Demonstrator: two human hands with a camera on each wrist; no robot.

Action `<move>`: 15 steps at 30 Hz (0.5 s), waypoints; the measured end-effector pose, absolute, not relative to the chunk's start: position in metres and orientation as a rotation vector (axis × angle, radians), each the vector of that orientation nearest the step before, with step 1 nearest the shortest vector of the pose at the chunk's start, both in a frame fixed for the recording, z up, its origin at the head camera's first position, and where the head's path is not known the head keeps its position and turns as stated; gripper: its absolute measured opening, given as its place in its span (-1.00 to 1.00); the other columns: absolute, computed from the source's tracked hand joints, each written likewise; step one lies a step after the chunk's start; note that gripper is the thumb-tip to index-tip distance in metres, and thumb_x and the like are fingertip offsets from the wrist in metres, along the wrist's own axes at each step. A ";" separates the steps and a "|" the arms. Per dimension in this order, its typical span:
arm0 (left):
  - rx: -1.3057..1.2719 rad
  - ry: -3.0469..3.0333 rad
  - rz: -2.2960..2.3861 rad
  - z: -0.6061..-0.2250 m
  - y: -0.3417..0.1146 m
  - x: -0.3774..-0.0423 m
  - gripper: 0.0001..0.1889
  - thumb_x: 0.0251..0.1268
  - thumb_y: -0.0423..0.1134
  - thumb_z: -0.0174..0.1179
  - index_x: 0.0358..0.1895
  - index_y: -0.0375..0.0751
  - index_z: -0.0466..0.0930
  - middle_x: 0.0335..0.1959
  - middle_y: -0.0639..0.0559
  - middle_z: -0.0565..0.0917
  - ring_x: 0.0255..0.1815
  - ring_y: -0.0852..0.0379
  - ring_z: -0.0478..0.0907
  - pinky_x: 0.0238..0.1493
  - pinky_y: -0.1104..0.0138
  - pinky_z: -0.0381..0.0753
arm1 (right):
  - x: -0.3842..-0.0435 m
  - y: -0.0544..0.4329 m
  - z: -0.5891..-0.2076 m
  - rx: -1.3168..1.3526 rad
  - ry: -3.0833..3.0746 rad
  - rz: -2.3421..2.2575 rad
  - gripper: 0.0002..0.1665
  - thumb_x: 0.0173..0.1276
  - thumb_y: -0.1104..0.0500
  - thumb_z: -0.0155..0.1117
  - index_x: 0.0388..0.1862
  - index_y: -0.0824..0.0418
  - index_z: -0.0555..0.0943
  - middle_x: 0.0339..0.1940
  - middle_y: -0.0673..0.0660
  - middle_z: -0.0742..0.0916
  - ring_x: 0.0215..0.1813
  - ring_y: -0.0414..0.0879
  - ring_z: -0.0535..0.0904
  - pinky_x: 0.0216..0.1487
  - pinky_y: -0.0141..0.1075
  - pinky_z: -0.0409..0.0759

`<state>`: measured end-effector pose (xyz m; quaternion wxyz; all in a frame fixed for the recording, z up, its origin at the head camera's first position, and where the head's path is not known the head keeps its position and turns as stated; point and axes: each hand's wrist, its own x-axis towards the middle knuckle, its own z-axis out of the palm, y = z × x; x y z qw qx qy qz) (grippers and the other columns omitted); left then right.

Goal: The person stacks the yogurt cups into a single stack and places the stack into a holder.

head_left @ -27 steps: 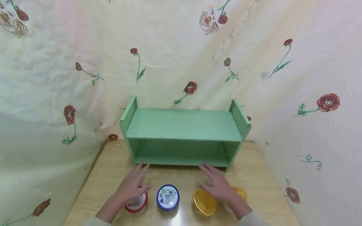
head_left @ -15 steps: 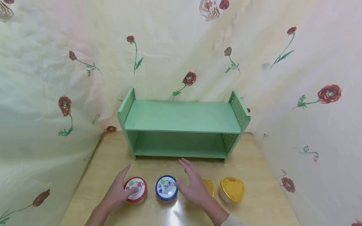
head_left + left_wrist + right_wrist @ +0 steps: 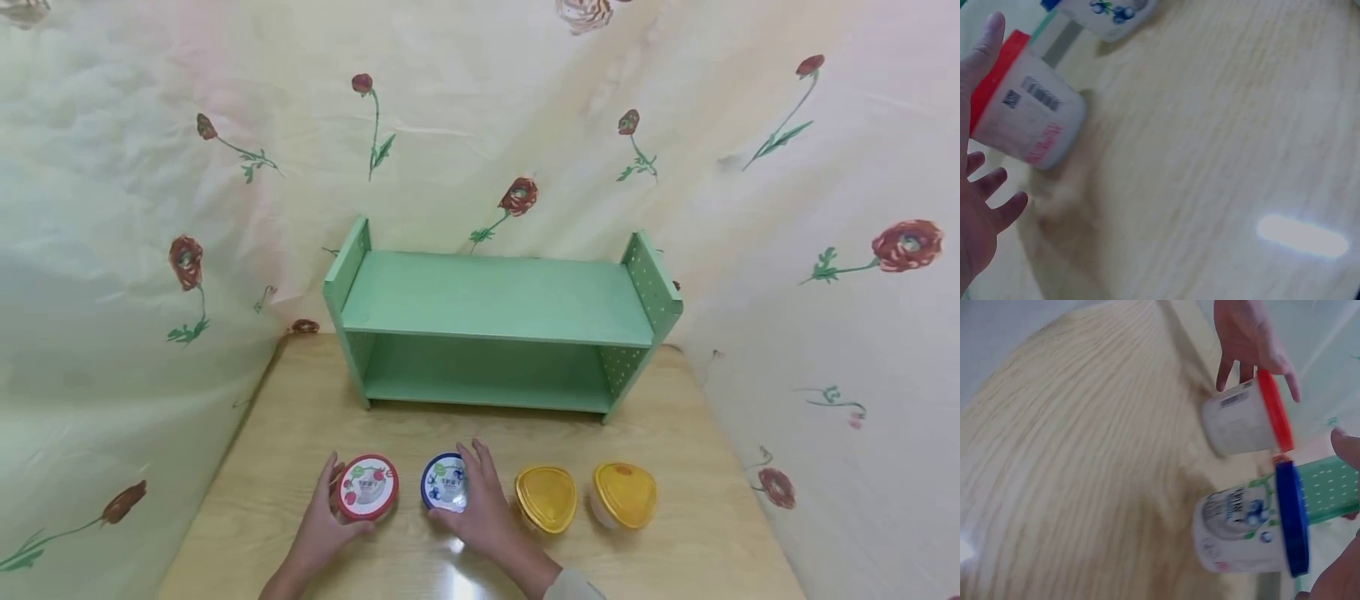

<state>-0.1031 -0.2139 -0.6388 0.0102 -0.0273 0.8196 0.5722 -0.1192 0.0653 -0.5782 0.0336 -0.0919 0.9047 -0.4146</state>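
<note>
A white tub with a red lid (image 3: 367,489) and a white tub with a blue lid (image 3: 442,482) stand side by side on the table. My left hand (image 3: 324,521) lies around the near left side of the red-lidded tub, thumb and fingers spread; whether it touches the lid I cannot tell. In the left wrist view that tub (image 3: 1032,112) shows a barcode. Over the right part of the blue lid reaches my right hand (image 3: 483,508), hiding some of it. The right wrist view shows blueberry pictures on this tub (image 3: 1241,525), with thumb and fingers apart from each other.
Two tubs with yellow three-sided lids, one nearer (image 3: 547,498) and one farther right (image 3: 625,496), stand right of my right hand. A green two-level shelf (image 3: 491,296) is behind, before a flowered cloth (image 3: 450,125). Wood table (image 3: 300,417) lies around the tubs.
Both hands have come down from in front of the shelf. The left hand has settled beside the red-lidded tub; the right moved left from the yellow lids to the blue-lidded tub. The view has shifted.
</note>
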 end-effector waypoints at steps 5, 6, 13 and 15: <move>-0.171 2.522 1.768 -0.648 -0.206 -0.103 0.46 -0.26 -0.17 0.69 0.65 -0.10 -0.29 0.54 -0.42 0.09 0.52 -0.42 0.06 0.46 -0.17 0.10 | -0.125 0.070 -0.593 -0.199 2.717 -1.312 0.45 -0.13 -0.07 0.73 0.66 -0.04 0.04 0.64 0.27 0.06 0.45 0.47 0.23 0.24 0.37 0.39; -0.179 2.530 1.757 -0.648 -0.205 -0.102 0.45 -0.25 -0.16 0.68 0.65 -0.09 -0.29 0.55 -0.42 0.08 0.53 -0.42 0.03 0.47 -0.21 0.06 | -0.126 0.071 -0.595 -0.198 2.700 -1.321 0.46 -0.14 -0.06 0.73 0.66 -0.02 0.03 0.64 0.30 0.06 0.45 0.48 0.23 0.24 0.37 0.39; -0.225 2.527 1.757 -0.650 -0.202 -0.105 0.31 -0.19 -0.12 0.67 0.63 -0.12 -0.10 0.54 -0.35 0.16 0.53 -0.39 0.07 0.42 -0.26 0.16 | -0.127 0.075 -0.612 -0.226 2.607 -1.373 0.54 -0.16 -0.03 0.74 0.67 0.10 -0.07 0.59 0.38 0.17 0.42 0.48 0.28 0.31 0.35 0.33; -0.248 2.513 1.748 -0.649 -0.202 -0.107 0.29 -0.19 -0.12 0.67 0.62 -0.11 -0.06 0.52 -0.33 0.20 0.52 -0.38 0.11 0.40 -0.26 0.21 | -0.127 0.076 -0.616 -0.223 2.591 -1.365 0.53 -0.14 -0.05 0.73 0.67 0.13 -0.06 0.57 0.37 0.23 0.43 0.43 0.29 0.34 0.33 0.31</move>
